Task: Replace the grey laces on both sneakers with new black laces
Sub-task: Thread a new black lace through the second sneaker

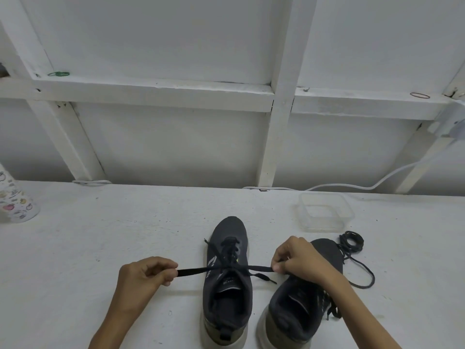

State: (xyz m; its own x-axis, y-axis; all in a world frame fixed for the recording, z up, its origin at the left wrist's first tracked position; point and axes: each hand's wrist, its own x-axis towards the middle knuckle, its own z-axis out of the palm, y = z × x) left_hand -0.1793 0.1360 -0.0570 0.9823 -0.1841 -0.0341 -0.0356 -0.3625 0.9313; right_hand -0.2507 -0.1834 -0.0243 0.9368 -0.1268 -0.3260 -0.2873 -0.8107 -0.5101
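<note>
My left hand (148, 273) and right hand (294, 260) each pinch an end of the black lace (191, 271), taut across the centre sneaker (227, 298) on the desk (100, 235). Threading here appears complete; the second sneaker (297, 313) likely remains.

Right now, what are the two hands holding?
Left hand: pinches the black lace, pulled taut.
Right hand: pinches the same lace on the other side.

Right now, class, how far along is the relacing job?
Done: the middle sneaker is threaded with a black lace. In hand: the left hand and right hand pinch its ends, pulling them apart. Left: tying it, then the other sneaker, its loose lace trailing.
</note>
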